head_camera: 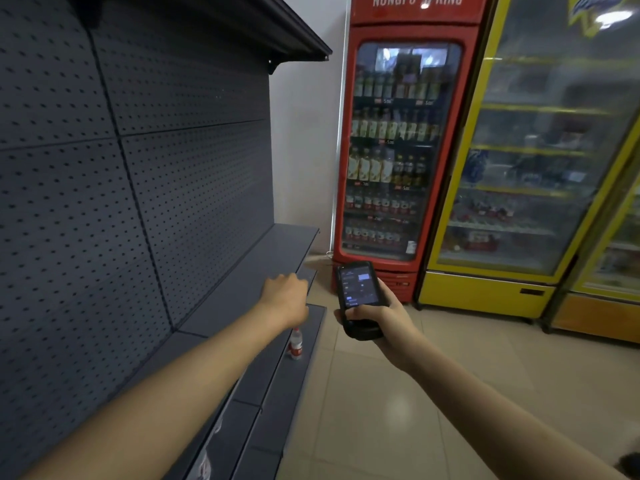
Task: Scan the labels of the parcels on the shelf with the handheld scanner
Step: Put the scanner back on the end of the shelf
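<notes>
Dark pegboard shelving (pixel 131 188) fills the left of the shop aisle, with pale floor tiles to the right. At the grip, the handheld scanner (pixel 358 296) is held in the right hand (pixel 384 322), the fingers wrapped round its lower body and the lit screen turned up toward the camera. The left hand (pixel 285 297) is stretched out over the front edge of the shelf (pixel 242 282); its fingers are curled downward, and whether anything is pinched beneath them cannot be told. No parcels can be made out on the shelves; only a small bottle with a red label (pixel 296 344) stands on the lower shelf, just below the left hand. Farther out, a red drinks cooler (pixel 394 150) and a yellow-framed cooler (pixel 526 168) are seen against the wall. A missed scan is judged the likely failure, since the scanner's head is aimed at no label, and the bottle could be knocked over by the reaching arm.
</notes>
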